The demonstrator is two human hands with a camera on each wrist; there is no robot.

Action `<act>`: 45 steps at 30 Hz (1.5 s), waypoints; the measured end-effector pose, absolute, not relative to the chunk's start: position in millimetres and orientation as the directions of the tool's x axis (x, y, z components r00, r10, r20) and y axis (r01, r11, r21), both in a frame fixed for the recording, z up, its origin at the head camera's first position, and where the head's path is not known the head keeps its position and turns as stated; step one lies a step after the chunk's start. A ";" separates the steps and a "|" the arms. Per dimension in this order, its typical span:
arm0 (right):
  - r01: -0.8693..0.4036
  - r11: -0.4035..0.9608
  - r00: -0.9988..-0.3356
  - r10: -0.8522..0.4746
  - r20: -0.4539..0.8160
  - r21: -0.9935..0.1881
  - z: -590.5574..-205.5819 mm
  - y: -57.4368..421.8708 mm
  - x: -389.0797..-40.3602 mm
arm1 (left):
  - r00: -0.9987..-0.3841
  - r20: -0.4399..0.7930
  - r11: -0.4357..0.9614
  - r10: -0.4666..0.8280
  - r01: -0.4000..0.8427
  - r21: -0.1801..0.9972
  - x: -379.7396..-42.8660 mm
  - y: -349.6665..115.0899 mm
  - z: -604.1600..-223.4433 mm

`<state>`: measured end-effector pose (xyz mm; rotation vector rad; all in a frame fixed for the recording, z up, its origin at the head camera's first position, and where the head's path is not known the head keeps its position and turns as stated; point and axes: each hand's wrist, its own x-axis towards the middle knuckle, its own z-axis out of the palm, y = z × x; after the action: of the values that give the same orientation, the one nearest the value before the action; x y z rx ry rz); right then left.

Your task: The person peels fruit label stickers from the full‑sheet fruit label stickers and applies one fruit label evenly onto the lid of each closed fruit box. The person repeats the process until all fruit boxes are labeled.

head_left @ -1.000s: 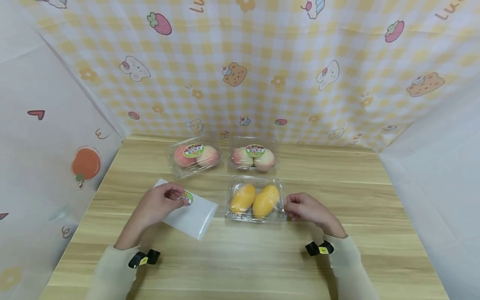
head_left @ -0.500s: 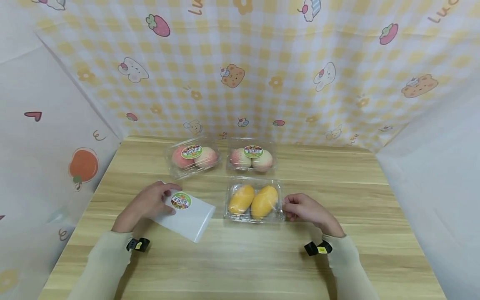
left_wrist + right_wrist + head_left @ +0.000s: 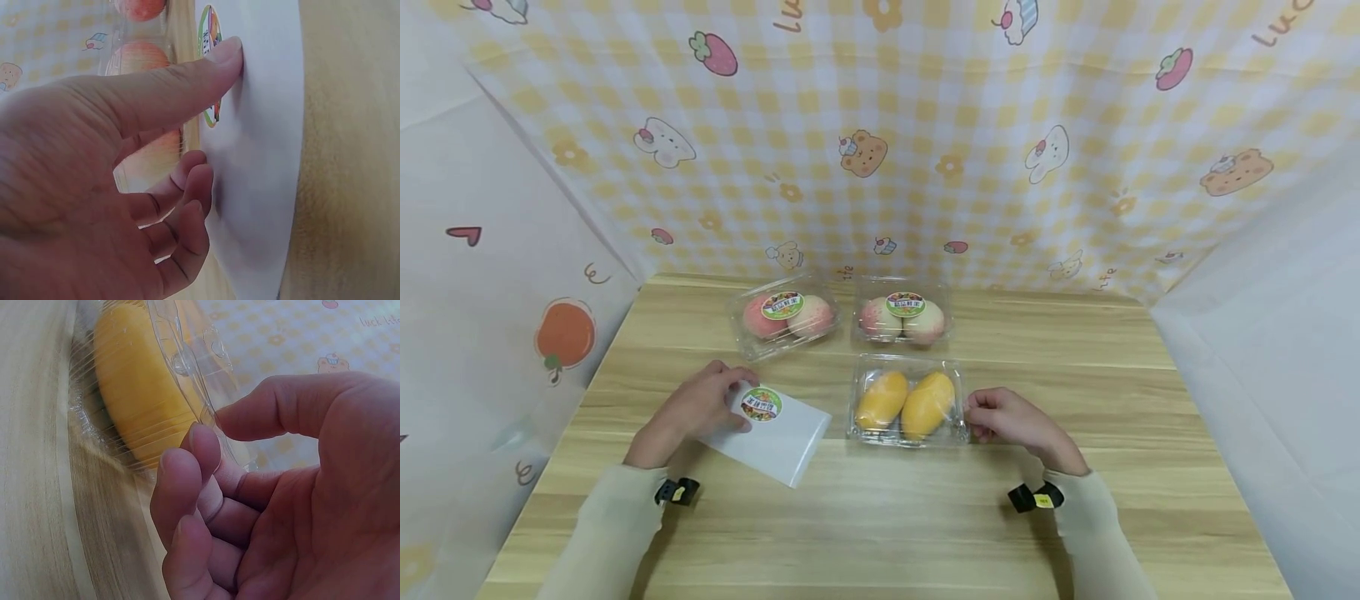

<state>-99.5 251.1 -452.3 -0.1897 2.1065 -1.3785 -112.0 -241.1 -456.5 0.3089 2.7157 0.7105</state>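
Observation:
A white sheet (image 3: 778,442) lies slantwise on the table with an oval fruit-label sticker (image 3: 762,404) on it. My left hand (image 3: 696,408) rests at the sheet's left end, thumb and fingers spread apart around the sticker's left side. The left wrist view shows the thumb (image 3: 206,75) stretched over the sheet near the label and the other fingers loosely bent. Two mangoes (image 3: 928,406) sit in a clear plastic fruit box (image 3: 910,361). At its right edge, my right hand (image 3: 1018,421) pinches the thin plastic rim (image 3: 209,412) between thumb and forefinger.
Behind are two more clear boxes of peaches, a tilted left one (image 3: 752,346) and a straight right one (image 3: 902,283), each with an oval label on top. A checked cloth (image 3: 917,167) hangs behind the wooden table (image 3: 880,533).
My left hand has drawn back left from the sticker, its thumb and fingers parting, leaving the label uncovered on the sheet. My right hand stays at the mango box's edge.

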 end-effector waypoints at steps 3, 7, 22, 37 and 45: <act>0.197 0.449 -0.805 -0.434 -0.406 -0.871 -452.6 250.7 -99.6 | -0.927 -0.228 0.846 0.296 0.144 0.513 -111.8 -242.9 -458.9; 0.197 0.449 -0.804 -0.435 -0.405 -0.872 -452.1 250.0 -99.4 | -0.926 -0.224 0.845 0.304 0.153 0.513 -111.8 -245.6 -461.6; 0.199 0.440 -0.800 -0.443 -0.405 -0.875 -453.5 250.6 -99.9 | -0.931 -0.207 0.856 0.299 0.166 0.489 -106.2 -241.0 -461.7; 0.194 0.441 -0.807 -0.435 -0.398 -0.876 -455.6 251.2 -100.4 | -0.936 -0.149 0.843 0.319 0.208 0.496 -106.3 -242.2 -464.5; 0.191 0.435 -0.804 -0.445 -0.395 -0.880 -455.1 251.1 -101.0 | -0.940 -0.146 0.849 0.308 0.203 0.487 -106.9 -239.7 -467.0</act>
<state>-101.0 251.1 -455.1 -0.2125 2.0971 -1.3926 -106.9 -239.7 -467.0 0.3934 2.8081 0.7041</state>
